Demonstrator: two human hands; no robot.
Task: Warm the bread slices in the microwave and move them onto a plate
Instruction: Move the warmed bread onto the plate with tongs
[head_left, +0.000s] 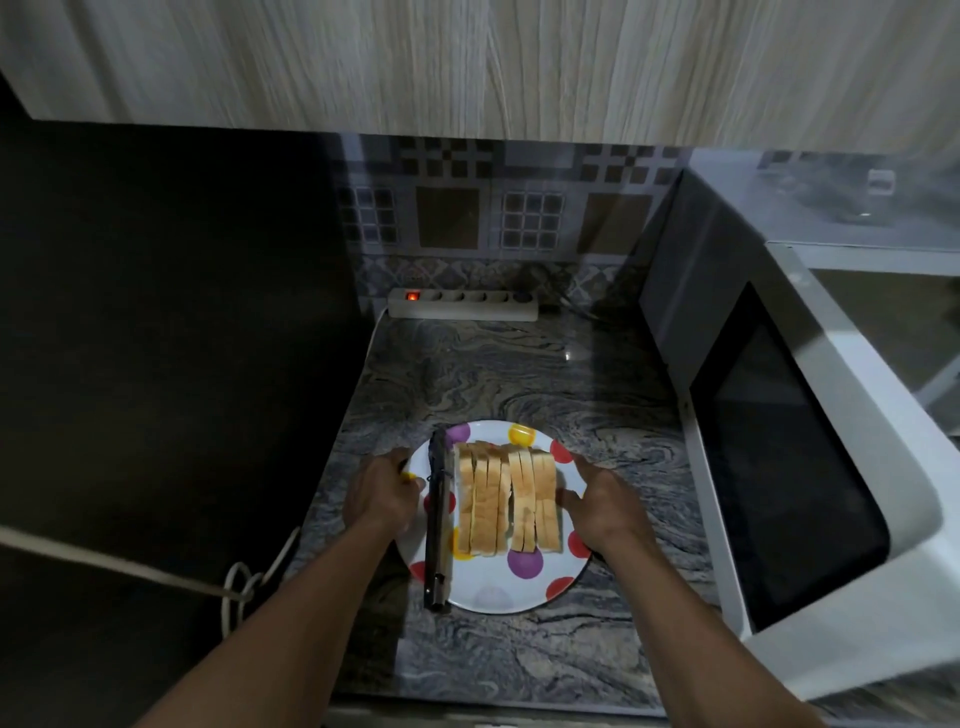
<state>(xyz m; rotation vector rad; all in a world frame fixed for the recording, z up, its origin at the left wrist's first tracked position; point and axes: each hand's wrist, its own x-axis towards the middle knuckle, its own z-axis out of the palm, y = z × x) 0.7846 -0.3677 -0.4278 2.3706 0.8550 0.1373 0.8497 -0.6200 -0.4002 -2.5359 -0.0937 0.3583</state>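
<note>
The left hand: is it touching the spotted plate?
Touching. In the head view the left hand holds the plate at its left rim, with the thumb lying on top of the rim.

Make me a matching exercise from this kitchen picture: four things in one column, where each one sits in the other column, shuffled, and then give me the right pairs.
Things
1. bread slices
2. tongs
3. power strip
4. microwave

Places
A. at the back of the counter, against the tiled wall
B. on the right side of the counter, door shut
C. lined up in a row in the middle of the plate
D. lying along the plate's left side

Pairs: 1-C, 2-D, 3-A, 4-B
</note>
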